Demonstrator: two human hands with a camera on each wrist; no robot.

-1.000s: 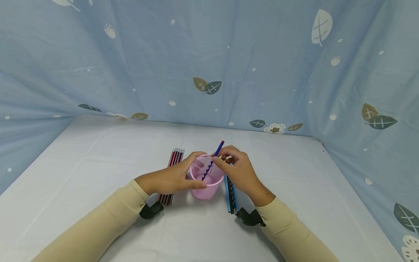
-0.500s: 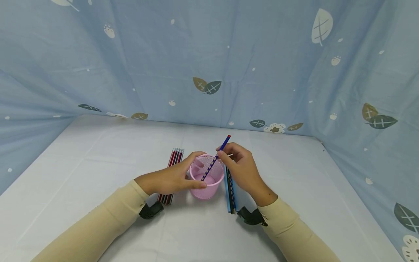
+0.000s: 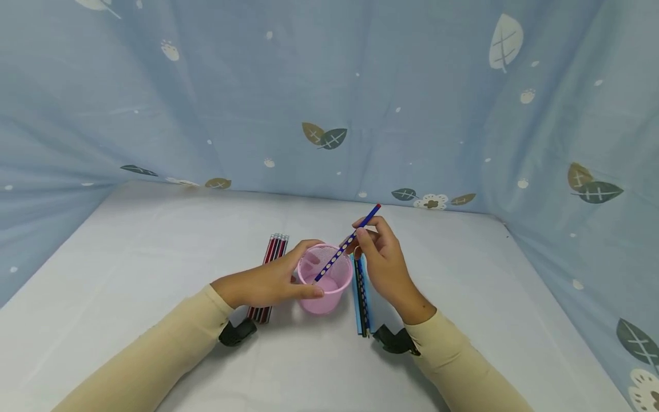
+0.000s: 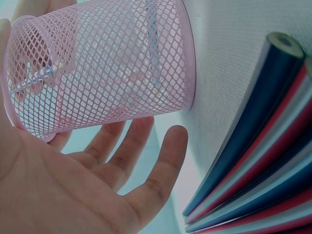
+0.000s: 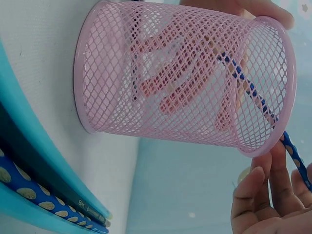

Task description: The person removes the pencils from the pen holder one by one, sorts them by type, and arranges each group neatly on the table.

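A pink mesh pen cup [image 3: 321, 304] stands upright on the table, and my left hand [image 3: 270, 281] grips it from the left, thumb over the near rim. In the left wrist view, its other fingers [image 4: 168, 151] reach around the mesh side. My right hand [image 3: 387, 263] pinches a blue pencil [image 3: 337, 256] with pale oval grip dots and a red end. This pencil slants, its lower end inside the cup and its red end up to the right. Through the mesh in the right wrist view, the blue pencil [image 5: 243, 80] crosses the cup's mouth.
Left of the cup lies a bundle of red-and-dark striped pencils [image 3: 276, 247] with metal-ringed ends, partly under my left hand. On the right lie several light blue, black and dotted blue pencils [image 3: 363, 312]. A blue leaf-print curtain [image 3: 329, 86] rises behind the white table [image 3: 154, 246].
My right hand has moved up and to the right along the blue pencil's upper part, and the pencil leans further right. The left hand and the cup stay in place.
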